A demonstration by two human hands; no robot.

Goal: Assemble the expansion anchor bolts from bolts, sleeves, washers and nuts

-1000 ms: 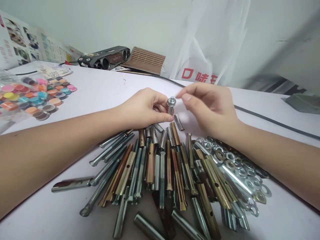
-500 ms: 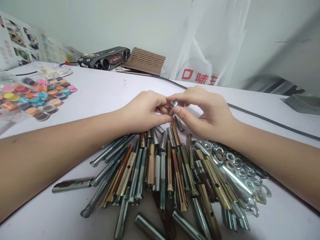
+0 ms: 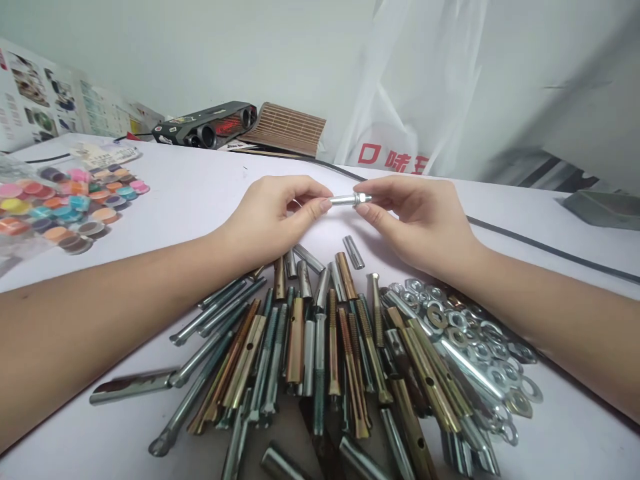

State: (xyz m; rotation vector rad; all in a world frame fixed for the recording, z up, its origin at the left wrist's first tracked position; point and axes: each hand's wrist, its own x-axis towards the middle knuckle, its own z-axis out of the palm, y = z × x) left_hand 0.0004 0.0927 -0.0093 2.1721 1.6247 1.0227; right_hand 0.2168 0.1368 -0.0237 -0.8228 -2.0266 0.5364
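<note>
A silver bolt with a sleeve and a nut [image 3: 345, 199] lies level between my two hands, above the white table. My left hand [image 3: 280, 213] pinches its left end, and my right hand [image 3: 417, 213] grips the nut end with thumb and fingers. Below them a short silver sleeve [image 3: 353, 252] rests on the table. Nearer to me spreads a pile of silver and brass-coloured bolts and sleeves [image 3: 297, 340]. Nuts and washers [image 3: 463, 327] are heaped on the pile's right side.
Bags of colourful round pieces [image 3: 65, 203] lie at the left. Along the back are a black device [image 3: 205, 125], a slatted brown mat [image 3: 287, 130] and a dark cable [image 3: 545, 249]. A white plastic bag [image 3: 410, 100] hangs behind the table.
The bolt was mostly hidden between my fingers and now shows lengthwise between my hands. My hands have moved slightly apart. The view has shifted a little.
</note>
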